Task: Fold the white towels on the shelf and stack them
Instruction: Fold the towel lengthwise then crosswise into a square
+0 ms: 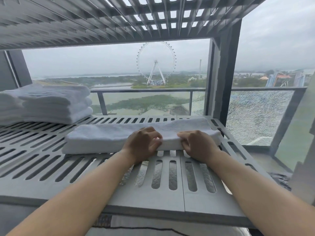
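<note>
On the slotted grey shelf, both hands, left and right, grip the near edge of a long folded white towel; folded towels are stacked to its far left.

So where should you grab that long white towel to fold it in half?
Probably at its right short end, reaching from the near side. The long towel lies flat as a strip across the slotted shelf, so one end can swing over onto the other. Right now the left hand and right hand pinch its near edge around the middle.
</note>
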